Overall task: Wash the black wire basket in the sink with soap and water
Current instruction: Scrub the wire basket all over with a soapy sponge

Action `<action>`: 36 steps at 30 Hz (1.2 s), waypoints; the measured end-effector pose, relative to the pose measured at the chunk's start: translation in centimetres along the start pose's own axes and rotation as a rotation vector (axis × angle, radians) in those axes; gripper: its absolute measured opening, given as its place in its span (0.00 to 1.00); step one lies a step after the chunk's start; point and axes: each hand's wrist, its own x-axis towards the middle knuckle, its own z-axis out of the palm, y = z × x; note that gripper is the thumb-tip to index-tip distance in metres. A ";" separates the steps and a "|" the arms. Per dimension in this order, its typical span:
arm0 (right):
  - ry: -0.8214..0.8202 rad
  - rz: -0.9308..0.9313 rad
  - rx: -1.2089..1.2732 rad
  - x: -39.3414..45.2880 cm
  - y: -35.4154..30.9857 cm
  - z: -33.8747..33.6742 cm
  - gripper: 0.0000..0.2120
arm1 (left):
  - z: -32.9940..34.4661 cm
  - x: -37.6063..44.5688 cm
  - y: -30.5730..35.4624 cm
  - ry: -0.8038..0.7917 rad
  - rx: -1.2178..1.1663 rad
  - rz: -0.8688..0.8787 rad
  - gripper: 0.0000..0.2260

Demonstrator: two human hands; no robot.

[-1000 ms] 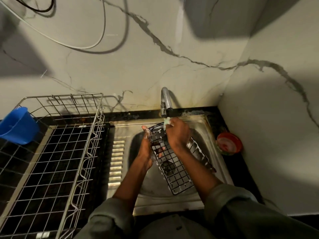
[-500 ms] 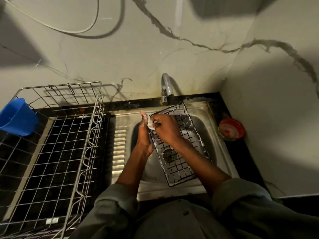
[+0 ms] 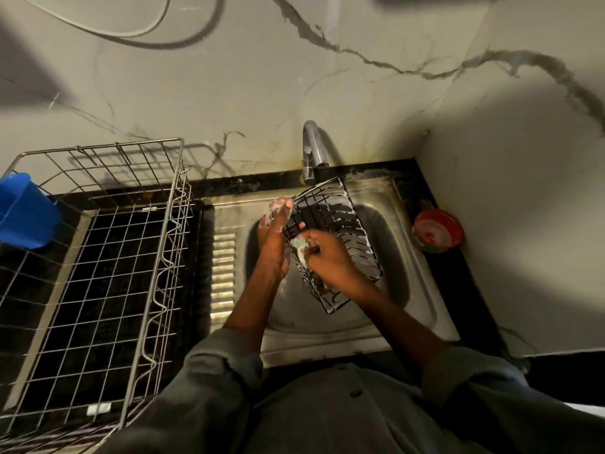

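The right hand (image 3: pixel 330 257) has its fingers (image 3: pixel 311 247) curled around a pale soapy scrub pad (image 3: pixel 299 244), pressing it on the black wire basket (image 3: pixel 334 224). The left hand (image 3: pixel 273 237), foamy, grips the basket's left edge with its fingers bent over the wire. The basket stands tilted in the steel sink (image 3: pixel 422 290), its far end under the tap (image 3: pixel 311 149). Right of the hands sits a red bowl (image 3: pixel 438 230) on the dark surface (image 3: pixel 471 290); left stands a large wire rack (image 3: pixel 98 257) with a blue cup (image 3: pixel 23 211).

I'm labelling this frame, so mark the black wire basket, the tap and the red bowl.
black wire basket (image 3: pixel 340 221): head view, on its soapy wire side.
tap (image 3: pixel 311 149): head view, on the curved metal spout.
red bowl (image 3: pixel 438 230): head view, on its inside.
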 end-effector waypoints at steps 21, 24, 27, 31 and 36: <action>-0.175 -0.099 -0.677 -3.0 7.4 0.2 0.10 | 0.0 1.6 -0.5 0.267 -0.110 0.149 0.27; -0.059 -0.058 -0.830 -2.3 8.4 -2.0 0.11 | -0.3 1.3 -0.8 0.281 -0.130 0.138 0.20; 0.147 0.005 -0.928 -2.0 8.8 -3.9 0.11 | -0.7 1.2 -1.2 0.287 -0.172 0.115 0.17; 0.008 -0.070 -0.813 -3.3 7.6 -1.4 0.11 | -0.3 1.4 -0.5 0.317 -0.134 0.157 0.14; 0.029 -0.120 -0.872 -3.5 7.6 -3.0 0.11 | -0.4 1.4 -0.2 0.345 -0.140 0.175 0.14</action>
